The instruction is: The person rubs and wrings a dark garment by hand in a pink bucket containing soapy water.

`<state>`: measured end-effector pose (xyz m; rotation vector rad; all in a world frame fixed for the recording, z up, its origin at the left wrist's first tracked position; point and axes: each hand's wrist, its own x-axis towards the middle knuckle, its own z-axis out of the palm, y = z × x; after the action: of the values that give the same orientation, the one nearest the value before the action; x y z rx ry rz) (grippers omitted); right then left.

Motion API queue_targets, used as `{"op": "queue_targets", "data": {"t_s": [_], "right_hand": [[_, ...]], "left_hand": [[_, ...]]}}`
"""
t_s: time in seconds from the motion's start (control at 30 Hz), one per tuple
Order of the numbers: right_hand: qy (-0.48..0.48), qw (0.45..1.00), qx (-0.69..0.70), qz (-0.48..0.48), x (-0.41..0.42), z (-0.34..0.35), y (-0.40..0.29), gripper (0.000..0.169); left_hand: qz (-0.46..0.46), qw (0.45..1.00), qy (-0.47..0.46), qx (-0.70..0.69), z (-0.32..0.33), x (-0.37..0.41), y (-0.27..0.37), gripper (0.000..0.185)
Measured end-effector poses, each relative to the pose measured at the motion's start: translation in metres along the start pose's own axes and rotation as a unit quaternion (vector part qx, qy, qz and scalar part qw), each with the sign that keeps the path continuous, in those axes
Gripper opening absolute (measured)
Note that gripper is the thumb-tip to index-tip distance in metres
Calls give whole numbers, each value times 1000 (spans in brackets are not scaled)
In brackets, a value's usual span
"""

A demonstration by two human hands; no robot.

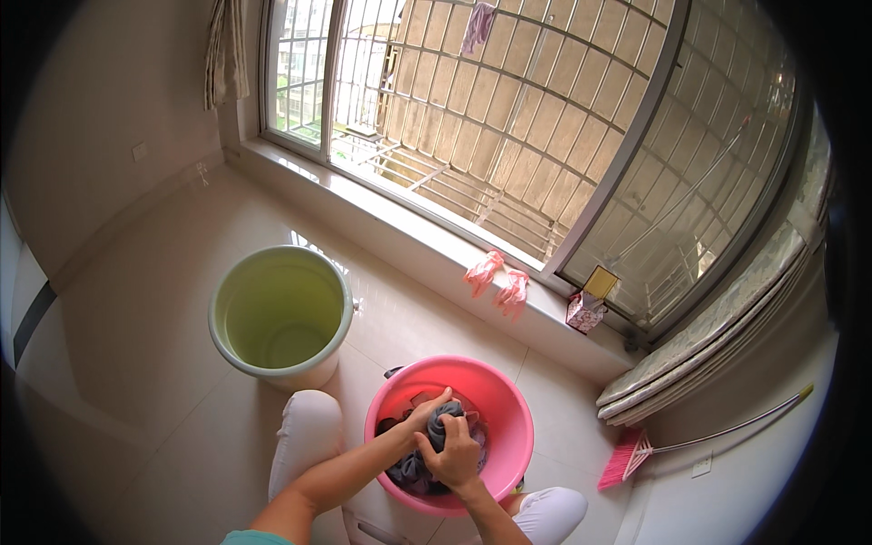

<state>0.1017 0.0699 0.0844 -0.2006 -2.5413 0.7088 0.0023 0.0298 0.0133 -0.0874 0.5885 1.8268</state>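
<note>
A pink plastic basin [512, 436] stands on the floor between my knees, with wet dark and light clothes [411, 471] in it. Above them, inside the rim, both hands hold a bunched dark grey cloth [441, 419]. My left hand [429, 410] grips it from the left side, thumb up. My right hand [453, 449] presses on it from the lower right with curled fingers. Part of the cloth lies hidden under the fingers.
A tall green plastic bucket [286, 327] stands left of the basin. Pink rubber gloves [512, 293] and a tissue box [584, 312] lie on the window ledge [409, 238]. A pink broom [623, 458] leans at the right wall, below a folded curtain [715, 334].
</note>
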Motion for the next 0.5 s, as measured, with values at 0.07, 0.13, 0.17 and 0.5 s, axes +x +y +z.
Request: {"op": "queue_targets", "data": {"t_s": [0.07,0.13,0.17,0.5], "right_hand": [[51,996,-55,-54,-1,16,15,28],[41,999,-24,5,3,11,25,25],[37,999,-9,35,5,10,30,25],[53,971,134,190,13,-3,64,29]], "left_hand": [[-13,998,51,-34,-9,10,-14,36],[18,1000,0,23,-2,4,-19,33],[31,998,-51,15,1,4,-22,31],[75,887,68,450,21,-13,-10,42]]}}
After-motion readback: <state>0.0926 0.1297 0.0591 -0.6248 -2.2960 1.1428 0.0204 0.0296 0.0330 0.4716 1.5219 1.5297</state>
